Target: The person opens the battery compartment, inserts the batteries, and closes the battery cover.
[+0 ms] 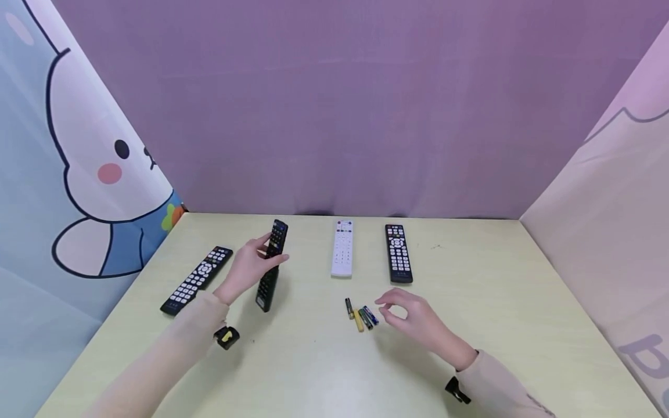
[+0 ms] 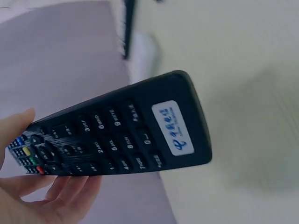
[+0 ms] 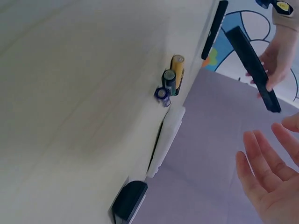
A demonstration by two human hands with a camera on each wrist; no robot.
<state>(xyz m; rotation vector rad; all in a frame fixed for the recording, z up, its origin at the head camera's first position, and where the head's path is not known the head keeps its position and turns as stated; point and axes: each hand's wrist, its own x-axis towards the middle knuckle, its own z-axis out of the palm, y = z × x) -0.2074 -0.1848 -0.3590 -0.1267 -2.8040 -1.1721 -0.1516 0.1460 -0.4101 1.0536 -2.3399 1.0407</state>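
Observation:
In the head view my left hand (image 1: 250, 268) grips a black remote control (image 1: 268, 285) round its middle, tilted and raised over the table with its shadow below. Its number keys and a white label with blue print face the left wrist camera, the remote's label end (image 2: 173, 126) being nearest. My right hand (image 1: 415, 322) hovers just right of several small batteries (image 1: 358, 320), holding nothing. Loosely bent fingers (image 3: 264, 168) show in the right wrist view, spread apart. A yellow battery (image 3: 177, 65) stands out among darker green and blue ones lying side by side.
A white remote (image 1: 342, 249) and a black remote (image 1: 399, 253) lie toward the back of the pale table (image 1: 313, 371). Another black remote (image 1: 196, 281) lies slantwise at the left, partly behind my left forearm. A purple backdrop (image 1: 334, 116) rises behind the table; printed cloths hang on both sides.

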